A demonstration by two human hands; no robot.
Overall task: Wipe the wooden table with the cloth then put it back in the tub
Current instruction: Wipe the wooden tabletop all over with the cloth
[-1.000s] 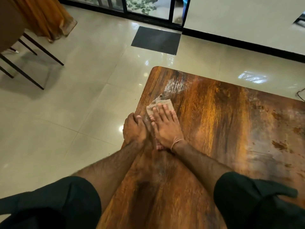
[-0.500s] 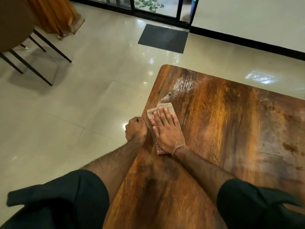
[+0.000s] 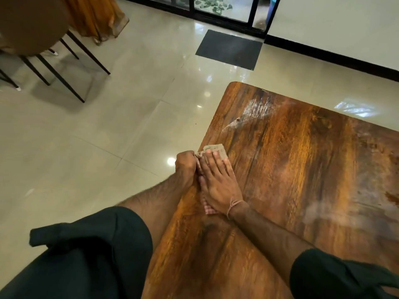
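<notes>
While right hand point(image 3: 218, 182) lies flat, fingers straight, pressing the cloth point(image 3: 214, 148) onto the wooden table point(image 3: 302, 169) at frame centre, left hand point(image 3: 186, 167) grips its bunched corner at the edge. Wiping step, prob unfinished: whitish smear point(image 3: 258, 108) above needs passes next; tub not in view

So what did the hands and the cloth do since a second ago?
The cloth slid back toward the person along the table edge, away from the white smear. The left hand, which lay beside it, now grips the cloth's bunched corner. The right hand stays flat, pressing the cloth down.
</notes>
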